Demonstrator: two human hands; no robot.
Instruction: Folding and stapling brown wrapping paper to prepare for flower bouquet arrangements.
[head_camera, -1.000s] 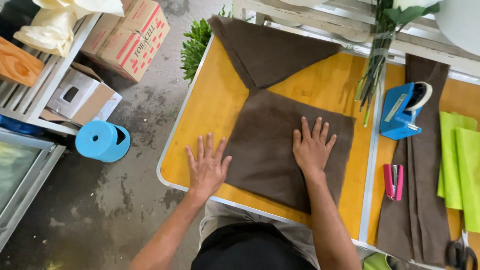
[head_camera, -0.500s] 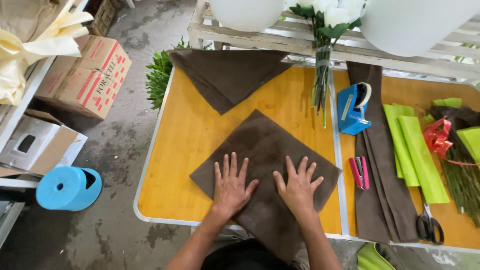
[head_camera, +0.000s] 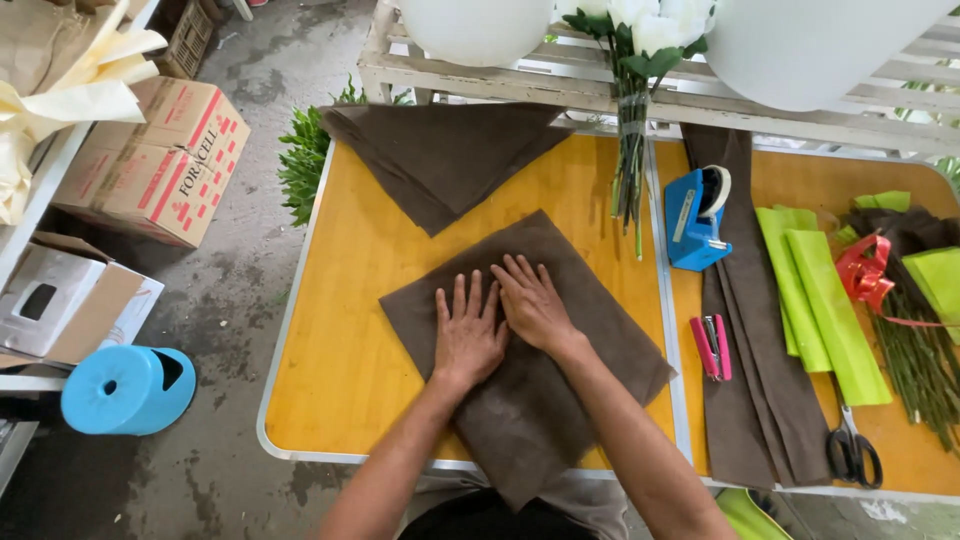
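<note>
Yellow wooden table top (head_camera: 370, 330) fills the view, with grey floor at nine o'clock. At its middle lies a dark brown square sheet of soft wrapping paper (head_camera: 580, 300), turned like a diamond, one corner hanging off the near edge. Both hands press flat on it side by side, likely to smooth it. The left hand (head_camera: 468, 335) and right hand (head_camera: 532, 302) are open, fingers spread, gripping nothing. At three o'clock sit a blue tape holder (head_camera: 695, 215), a pink stapler (head_camera: 711, 346) and green paper rolls (head_camera: 820, 300). At twelve o'clock lies another folded brown sheet (head_camera: 440, 160).
</note>
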